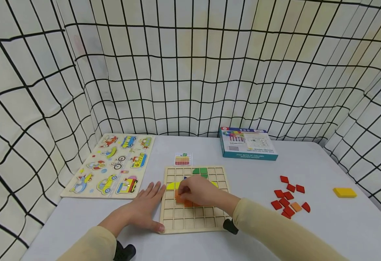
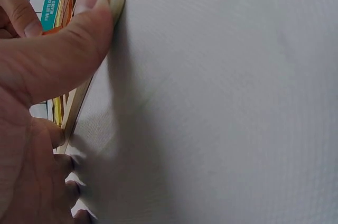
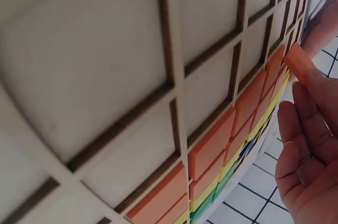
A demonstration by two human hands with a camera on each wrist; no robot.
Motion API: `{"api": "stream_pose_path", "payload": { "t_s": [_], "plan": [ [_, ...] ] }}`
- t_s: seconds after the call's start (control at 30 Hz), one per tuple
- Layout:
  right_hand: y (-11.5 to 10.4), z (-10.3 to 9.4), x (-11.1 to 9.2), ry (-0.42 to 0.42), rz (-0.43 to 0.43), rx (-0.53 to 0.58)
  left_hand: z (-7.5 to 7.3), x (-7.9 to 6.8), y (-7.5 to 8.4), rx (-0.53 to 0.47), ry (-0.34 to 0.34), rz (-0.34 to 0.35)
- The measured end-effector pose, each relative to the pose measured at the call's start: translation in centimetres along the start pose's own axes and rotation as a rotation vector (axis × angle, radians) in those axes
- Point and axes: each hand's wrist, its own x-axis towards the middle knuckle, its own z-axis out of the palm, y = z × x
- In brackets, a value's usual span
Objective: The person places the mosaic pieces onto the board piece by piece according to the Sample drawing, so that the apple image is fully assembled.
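A wooden grid board (image 1: 195, 225) lies in front of me on the white table. Between thumb and fingertips my right hand (image 1: 198, 190) pinches an orange square tile (image 3: 300, 64), held tilted at the board's left side beside a row of set orange tiles (image 3: 208, 142). Beyond that row sit yellow tiles (image 1: 170, 186), green pieces (image 1: 201, 171) and a bit of blue, partly hidden by the right hand. My left hand (image 1: 144, 212) is spread along the board's left edge, its thumb (image 2: 79, 34) on the near left corner.
Several loose red tiles (image 1: 284, 202), with one orange among them, lie to the right. Farther right is a yellow block (image 1: 344, 192). A small pattern card (image 1: 183, 159) and a box (image 1: 249, 145) stand behind the board; a vehicle puzzle (image 1: 112, 165) lies left. Black netting (image 1: 190, 72) encloses the table.
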Motion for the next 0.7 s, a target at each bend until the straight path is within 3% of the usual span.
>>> {"api": "stream_pose_path", "payload": {
  "t_s": [0.27, 0.7],
  "plan": [
    [-0.6, 0.6, 0.4, -0.023, 0.007, -0.05, -0.2, -0.2, 0.2, -0.003, 0.001, 0.002],
    [-1.5, 1.2, 0.7, -0.04, 0.098, -0.226, -0.1, 0.0, 0.1, 0.004, 0.003, 0.006]
  ]
}}
